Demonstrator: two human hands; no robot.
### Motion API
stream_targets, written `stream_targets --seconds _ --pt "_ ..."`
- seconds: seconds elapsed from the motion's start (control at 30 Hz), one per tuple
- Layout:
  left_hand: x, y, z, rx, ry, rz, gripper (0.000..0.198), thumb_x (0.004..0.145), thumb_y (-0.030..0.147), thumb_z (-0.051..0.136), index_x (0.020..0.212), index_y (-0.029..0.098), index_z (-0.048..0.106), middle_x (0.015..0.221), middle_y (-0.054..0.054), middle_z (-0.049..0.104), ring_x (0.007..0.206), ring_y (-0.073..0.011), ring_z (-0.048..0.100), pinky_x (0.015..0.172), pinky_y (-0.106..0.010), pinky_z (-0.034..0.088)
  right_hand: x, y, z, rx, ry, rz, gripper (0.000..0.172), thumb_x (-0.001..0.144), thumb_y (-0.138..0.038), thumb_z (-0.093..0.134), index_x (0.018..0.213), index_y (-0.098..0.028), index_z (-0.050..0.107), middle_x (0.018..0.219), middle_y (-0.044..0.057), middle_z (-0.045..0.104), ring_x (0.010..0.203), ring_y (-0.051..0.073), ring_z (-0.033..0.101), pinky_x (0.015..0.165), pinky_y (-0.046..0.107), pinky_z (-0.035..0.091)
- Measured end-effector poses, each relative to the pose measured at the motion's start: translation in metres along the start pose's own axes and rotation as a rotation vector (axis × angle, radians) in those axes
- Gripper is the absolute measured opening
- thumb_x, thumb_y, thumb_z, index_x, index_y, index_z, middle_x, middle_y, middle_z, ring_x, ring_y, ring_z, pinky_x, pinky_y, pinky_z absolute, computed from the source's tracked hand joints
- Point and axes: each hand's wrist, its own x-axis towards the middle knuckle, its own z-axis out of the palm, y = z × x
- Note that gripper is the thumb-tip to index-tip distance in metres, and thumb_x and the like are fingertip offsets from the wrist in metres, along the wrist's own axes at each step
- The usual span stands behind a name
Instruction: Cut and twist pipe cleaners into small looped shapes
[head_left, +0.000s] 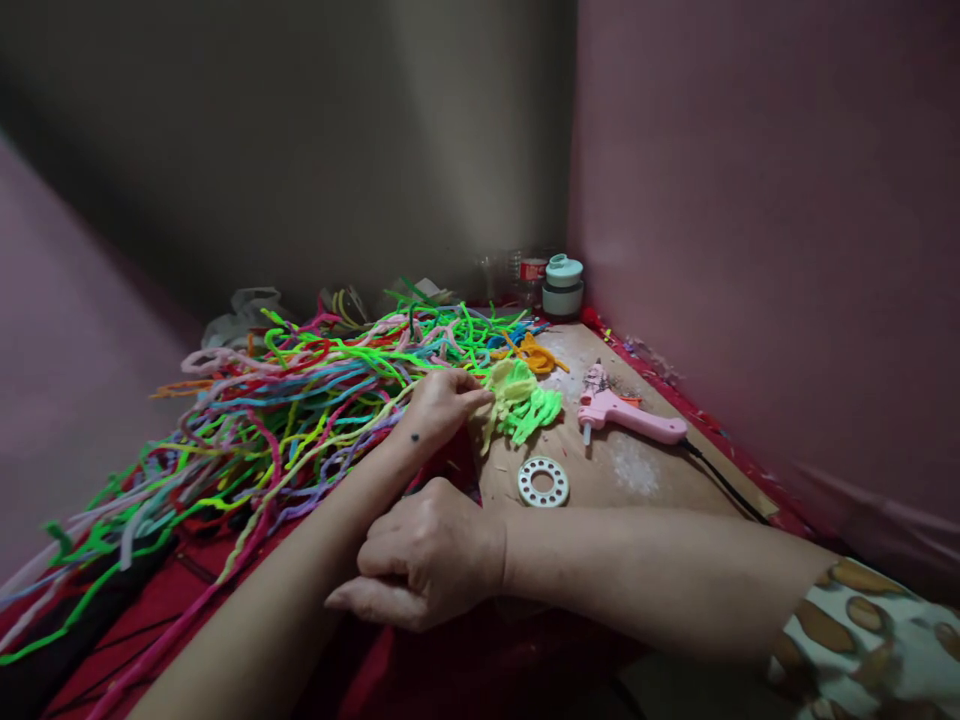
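Observation:
My left hand (448,405) reaches forward with thumb and fingers pinched at the edge of a pale yellow pipe-cleaner piece (511,380). Bright green looped pipe cleaners (537,414) lie against that piece on the board. Nearer to me, my right hand (431,555) is curled closed, its thumb pointing left, and it crosses over my left forearm. The inside of that fist is hidden, so I cannot tell if anything is in it. A white ring with round holes (544,482) lies flat just beyond my right wrist.
A large tangle of coloured pipe cleaners (300,400) covers the left side. A pink glue gun (634,415) with a black cord rests on the brown board (600,490). A lidded container (562,288) and a bottle (531,275) stand in the back corner, by the pink wall (765,250).

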Motion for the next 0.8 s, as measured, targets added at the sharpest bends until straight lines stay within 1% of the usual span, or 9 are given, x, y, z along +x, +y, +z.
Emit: stream_targets --seconds 0.07,0.13,0.2,0.3,0.4,0.47,0.53,0.63,0.8 --pt "0.002 0.000 -0.001 0.064 0.035 0.036 0.030 0.067 0.043 0.060 0.069 0.013 0.066 0.052 0.002 0.054 0.048 -0.0091 0.043 0.045 -0.020 0.029 0.000 0.000 -0.001 -0.013 -0.033 0.005 0.043 0.083 -0.042 0.049 0.047 -0.018 0.050 0.048 -0.002 0.057 0.048 0.010 0.050 0.045 0.025 0.027" --pt "-0.005 0.003 -0.012 0.038 0.068 0.046 0.031 0.071 0.043 0.055 0.071 0.013 0.066 0.053 0.001 0.055 0.048 -0.0090 0.043 0.045 -0.021 0.030 0.000 -0.001 -0.003 -0.011 -0.068 0.023 0.043 0.083 -0.042 0.049 0.048 -0.018 0.052 0.050 -0.002 0.059 0.050 0.011 0.052 0.044 0.025 0.026" --pt "-0.017 0.006 -0.032 -0.001 0.058 0.023 0.029 0.072 0.040 0.055 0.069 0.013 0.064 0.051 0.002 0.053 0.045 -0.0080 0.041 0.045 -0.020 0.030 -0.001 -0.003 -0.004 0.008 -0.093 0.036 0.042 0.084 -0.041 0.047 0.050 -0.018 0.054 0.051 -0.002 0.059 0.052 0.011 0.054 0.043 0.025 0.024" --pt "-0.039 0.003 -0.071 0.024 0.128 -0.027 0.026 0.070 0.038 0.057 0.074 0.014 0.065 0.051 0.003 0.052 0.044 -0.0070 0.038 0.044 -0.020 0.028 -0.005 -0.006 -0.004 0.023 -0.124 0.030 0.040 0.085 -0.037 0.044 0.051 -0.018 0.054 0.051 0.000 0.059 0.050 0.011 0.053 0.042 0.024 0.024" --pt "-0.059 -0.017 -0.107 0.097 0.109 -0.081 0.028 0.071 0.040 0.056 0.077 0.014 0.066 0.055 0.002 0.055 0.048 -0.0082 0.042 0.045 -0.020 0.031 -0.009 -0.007 0.000 0.052 -0.148 0.038 0.037 0.083 -0.034 0.045 0.051 -0.017 0.053 0.048 0.000 0.056 0.045 0.010 0.049 0.043 0.023 0.026" --pt "-0.069 -0.036 -0.122 0.198 0.119 -0.126 0.027 0.068 0.039 0.058 0.077 0.015 0.067 0.058 0.002 0.058 0.051 -0.0093 0.046 0.048 -0.020 0.033 -0.011 -0.007 0.002 0.063 -0.163 0.041 0.032 0.081 -0.030 0.048 0.052 -0.017 0.053 0.048 0.000 0.055 0.045 0.010 0.049 0.044 0.023 0.026" --pt "-0.075 -0.054 -0.129 0.251 0.152 -0.169 0.028 0.068 0.039 0.057 0.079 0.016 0.067 0.061 0.001 0.060 0.054 -0.0108 0.048 0.051 -0.021 0.035 -0.011 -0.007 0.004 0.063 -0.170 0.048 0.033 0.081 -0.030 0.048 0.051 -0.017 0.052 0.048 0.000 0.055 0.044 0.010 0.047 0.044 0.024 0.026" --pt "-0.078 -0.076 -0.124 0.322 0.130 -0.155 0.030 0.068 0.040 0.055 0.081 0.017 0.068 0.066 -0.001 0.062 0.061 -0.0142 0.053 0.056 -0.023 0.038 -0.008 -0.007 0.003 0.063 -0.187 0.063 0.035 0.082 -0.029 0.047 0.049 -0.017 0.049 0.046 0.000 0.053 0.043 0.009 0.044 0.044 0.023 0.026" --pt "-0.077 -0.089 -0.110 0.564 0.166 -0.029 0.021 0.070 0.034 0.052 0.071 0.020 0.068 0.076 -0.004 0.063 0.067 -0.0166 0.055 0.062 -0.024 0.038 -0.005 -0.006 0.000 0.077 -0.189 0.102 0.036 0.082 -0.029 0.048 0.049 -0.017 0.045 0.047 0.000 0.050 0.044 0.009 0.041 0.045 0.023 0.026"
